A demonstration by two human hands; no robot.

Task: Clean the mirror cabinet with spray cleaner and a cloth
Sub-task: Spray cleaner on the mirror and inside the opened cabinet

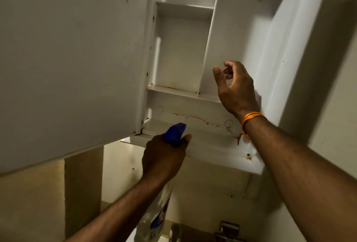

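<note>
Head view: the left hand [164, 156] grips a spray bottle [154, 212] below the open mirror cabinet [183, 48]; its blue nozzle [174, 132] faces the stained lower shelf [195, 118]. The right hand [234, 87] hovers inside, fingers loosely curled, holding nothing.

Two bare forearms [301, 164] rise from the bottom edge of the frame: left hand [164, 156] lower centre, right hand [235, 87] centre right. Right wrist wears an orange thread band [251, 117], several strands, knotted, loose ends dangling below.
</note>
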